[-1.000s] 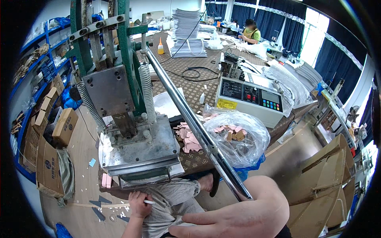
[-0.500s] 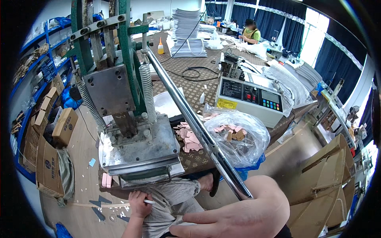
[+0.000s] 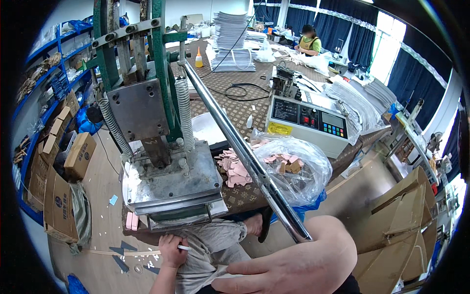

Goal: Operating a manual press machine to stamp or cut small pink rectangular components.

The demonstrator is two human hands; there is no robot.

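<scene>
White wall (image 3: 188, 8) across the back, and here come the dark blue curtains (image 3: 330, 32), taking over toward the right with a pale trim (image 3: 347, 19) running along them. Between two of them, a window (image 3: 388, 46) blazing white with light! Over to the left, blue-framed shelves (image 3: 59, 46), well loaded, bending along the side. Through the middle stretches a long table (image 3: 235, 111) in brown patterned cloth, reaching deep into the room. Down below, pale brown floor (image 3: 110, 179); out right, a bench (image 3: 410, 128), a fan (image 3: 434, 141) near it.
</scene>
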